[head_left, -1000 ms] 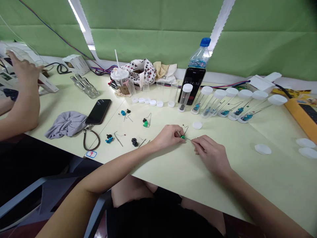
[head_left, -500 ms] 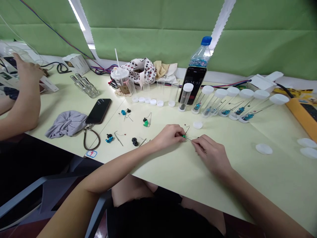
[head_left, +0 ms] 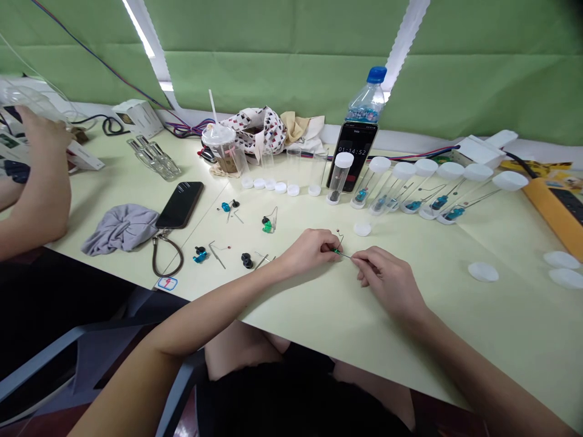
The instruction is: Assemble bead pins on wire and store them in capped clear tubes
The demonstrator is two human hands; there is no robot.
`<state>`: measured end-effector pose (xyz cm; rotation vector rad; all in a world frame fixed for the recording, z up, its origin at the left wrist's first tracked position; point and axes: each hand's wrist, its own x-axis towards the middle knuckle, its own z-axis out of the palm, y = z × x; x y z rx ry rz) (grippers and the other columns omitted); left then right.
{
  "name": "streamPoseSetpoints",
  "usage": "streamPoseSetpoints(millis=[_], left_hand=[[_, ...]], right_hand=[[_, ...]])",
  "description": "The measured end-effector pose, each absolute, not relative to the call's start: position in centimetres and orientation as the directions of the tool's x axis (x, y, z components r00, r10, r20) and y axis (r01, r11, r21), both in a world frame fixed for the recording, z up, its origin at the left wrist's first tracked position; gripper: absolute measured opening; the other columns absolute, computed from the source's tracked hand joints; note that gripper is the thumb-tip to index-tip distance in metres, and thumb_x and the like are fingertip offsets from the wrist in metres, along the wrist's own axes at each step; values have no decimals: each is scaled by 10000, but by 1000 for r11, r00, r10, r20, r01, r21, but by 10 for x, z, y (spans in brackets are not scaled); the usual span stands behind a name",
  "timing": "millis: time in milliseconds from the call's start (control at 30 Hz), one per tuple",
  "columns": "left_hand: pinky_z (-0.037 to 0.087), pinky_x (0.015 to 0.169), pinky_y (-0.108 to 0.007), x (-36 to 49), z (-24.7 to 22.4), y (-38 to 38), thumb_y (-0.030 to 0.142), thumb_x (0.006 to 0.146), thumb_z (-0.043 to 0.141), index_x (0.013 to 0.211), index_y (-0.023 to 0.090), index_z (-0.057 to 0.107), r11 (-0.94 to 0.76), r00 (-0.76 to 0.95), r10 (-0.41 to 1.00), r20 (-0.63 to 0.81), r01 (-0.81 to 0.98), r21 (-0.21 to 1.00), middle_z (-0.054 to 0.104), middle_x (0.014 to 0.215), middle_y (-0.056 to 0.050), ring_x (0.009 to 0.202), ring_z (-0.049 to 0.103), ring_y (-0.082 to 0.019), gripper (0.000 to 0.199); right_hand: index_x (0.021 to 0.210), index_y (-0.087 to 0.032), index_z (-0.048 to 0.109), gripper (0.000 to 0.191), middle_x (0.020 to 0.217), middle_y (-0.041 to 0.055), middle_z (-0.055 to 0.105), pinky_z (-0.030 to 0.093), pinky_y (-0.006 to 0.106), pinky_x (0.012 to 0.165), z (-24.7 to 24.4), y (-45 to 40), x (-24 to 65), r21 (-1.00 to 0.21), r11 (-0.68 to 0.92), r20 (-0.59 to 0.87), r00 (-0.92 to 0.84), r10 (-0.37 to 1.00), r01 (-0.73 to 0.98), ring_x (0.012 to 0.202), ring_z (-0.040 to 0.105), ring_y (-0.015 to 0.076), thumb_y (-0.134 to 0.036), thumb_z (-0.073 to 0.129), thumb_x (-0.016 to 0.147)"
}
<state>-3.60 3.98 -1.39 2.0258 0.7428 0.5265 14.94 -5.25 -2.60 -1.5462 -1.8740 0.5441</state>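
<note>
Near the middle of the table, the fingers of my left hand [head_left: 312, 247] pinch a small green part [head_left: 336, 250], mostly covered by the fingertips. A thin bent wire [head_left: 340, 238] with a small bead at its tip sticks up from it. My right hand [head_left: 389, 276] is closed on the outer end of a thin metal rod [head_left: 347, 255], whose other end reaches the green part. Just beyond the hands lies a white cap [head_left: 362, 229]. To the left are another green part [head_left: 266, 226] with bent wire and a black knobbed part [head_left: 246, 260] beside thin rods.
Capped clear tubes [head_left: 455, 206] holding blue parts stand at the right, near a propped phone [head_left: 351, 156] and water bottle [head_left: 367, 106]. White caps [head_left: 280, 187] line up before open tubes. Blue parts [head_left: 200, 255], a dark phone [head_left: 180, 205] and another person's arm [head_left: 50, 176] are left.
The fingers of my right hand have shifted slightly on the rod, and its lower fingers now show beneath. The other person's hand at the left has moved a little left.
</note>
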Motion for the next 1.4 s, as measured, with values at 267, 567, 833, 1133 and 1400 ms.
streamPoseSetpoints(millis=[267, 567, 833, 1133, 1400], left_hand=[[428, 641, -231, -36, -15, 42, 203, 734, 629, 794, 146, 655, -415, 735, 674, 80, 287, 863, 594, 775, -4, 656, 540, -94, 86], [422, 624, -219, -36, -12, 40, 171, 748, 589, 819, 156, 663, -481, 742, 663, 100, 319, 817, 579, 786, -8, 646, 522, -88, 104], [413, 652, -216, -36, -10, 37, 172, 773, 541, 868, 166, 663, -577, 774, 622, 117, 352, 737, 578, 805, -15, 655, 519, -89, 154], [400, 706, -221, -37, -6, 39, 228, 828, 533, 869, 179, 673, -611, 808, 580, 106, 345, 713, 586, 793, -23, 730, 541, -116, 154], [409, 701, -229, -37, -8, 41, 192, 811, 537, 845, 163, 669, -561, 802, 588, 102, 314, 766, 598, 775, -18, 687, 553, -105, 140]], right_hand=[[795, -206, 590, 284, 664, -1, 579, 474, 261, 517, -21, -50, 147, -760, 102, 94, -47, 994, 642, 477, 540, 103, -428, 439, 888], [826, -157, 640, 347, 518, -5, 546, 447, 231, 426, -23, -48, 148, -906, -148, -145, 37, 989, 397, 438, 500, 104, -495, 572, 782], [760, -143, 638, 342, 528, -11, 536, 389, 204, 394, -17, -43, 150, -918, -255, -263, 16, 965, 303, 419, 456, 74, -484, 618, 748], [763, -142, 629, 365, 571, 11, 583, 436, 218, 438, -17, -43, 150, -935, -241, -257, -25, 966, 261, 446, 509, 86, -507, 612, 753], [878, -153, 639, 412, 672, 45, 643, 517, 290, 580, -19, -45, 150, -922, -121, -133, -10, 991, 368, 558, 598, 140, -546, 564, 777]])
